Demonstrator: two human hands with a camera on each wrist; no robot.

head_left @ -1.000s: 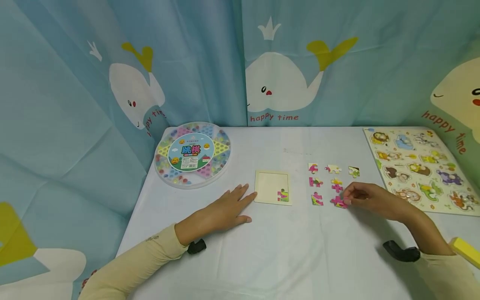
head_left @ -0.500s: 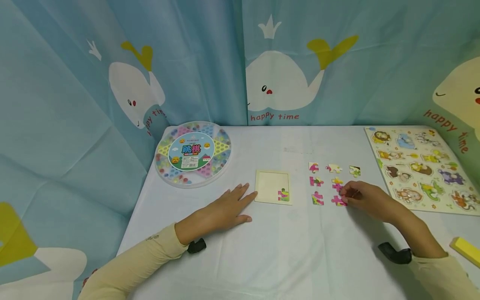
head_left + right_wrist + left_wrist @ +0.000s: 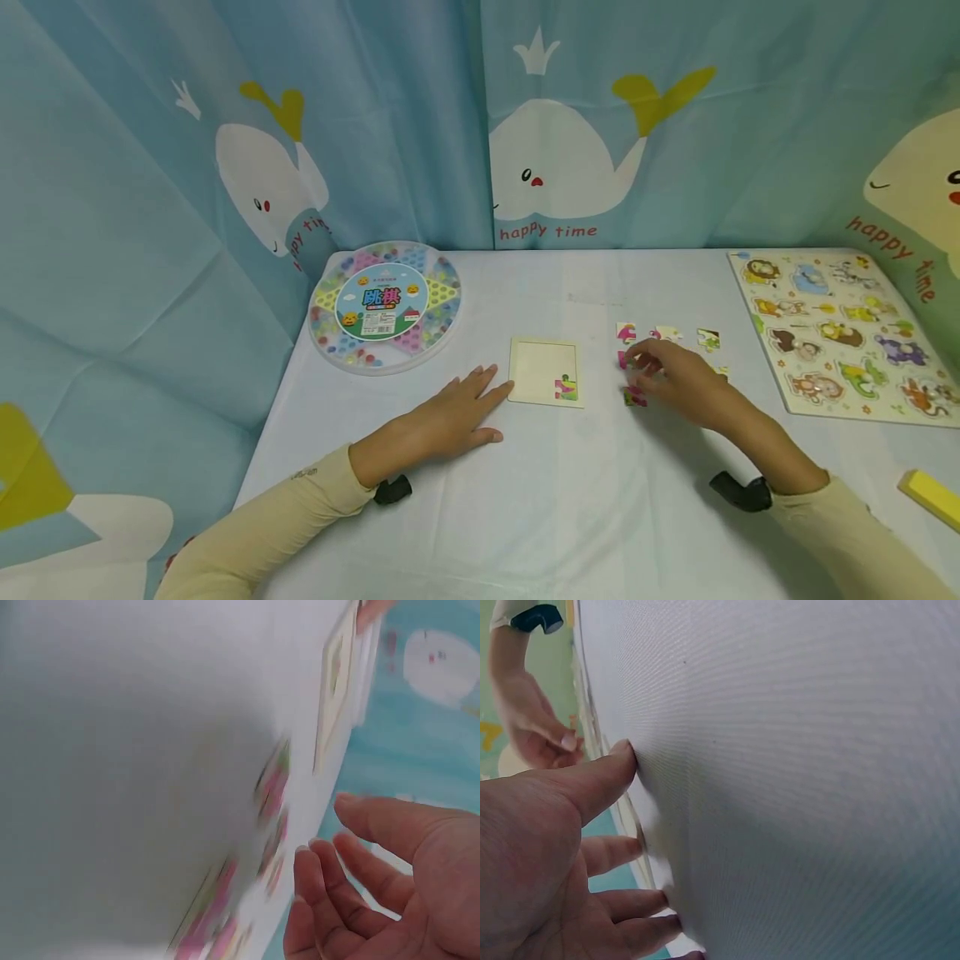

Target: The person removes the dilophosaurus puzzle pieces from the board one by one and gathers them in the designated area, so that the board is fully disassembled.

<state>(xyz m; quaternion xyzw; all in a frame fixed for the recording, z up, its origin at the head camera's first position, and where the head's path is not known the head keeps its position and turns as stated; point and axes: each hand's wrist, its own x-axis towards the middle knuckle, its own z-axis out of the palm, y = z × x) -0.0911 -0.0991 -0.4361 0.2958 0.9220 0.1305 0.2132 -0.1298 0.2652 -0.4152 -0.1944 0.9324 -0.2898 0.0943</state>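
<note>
My left hand (image 3: 448, 423) lies spread on the white tablecloth, a fingertip at the left edge of a small square puzzle tray (image 3: 536, 367). One pink and green jigsaw piece (image 3: 567, 388) sits in the tray's lower right corner. Over the loose pieces to the right hovers my right hand (image 3: 686, 382), thumb and loosely bent fingers apart; the right wrist view shows nothing between them. Beneath its fingertips is a pink-green jigsaw piece (image 3: 635, 397). Farther back lie a pink piece (image 3: 626, 332), a pale piece (image 3: 666, 333) and a green-brown piece (image 3: 708, 338). The hand covers some other pieces.
A round Chinese checkers box (image 3: 386, 308) stands at the back left. An animal peg puzzle board (image 3: 847, 333) lies at the right, with a yellow block (image 3: 930, 498) nearer the front. A blue whale-print curtain (image 3: 420, 125) hangs behind the table.
My right hand has moved left from the middle-column pieces to the left column, its fingers parting from the pink piece there. The left hand keeps its place.
</note>
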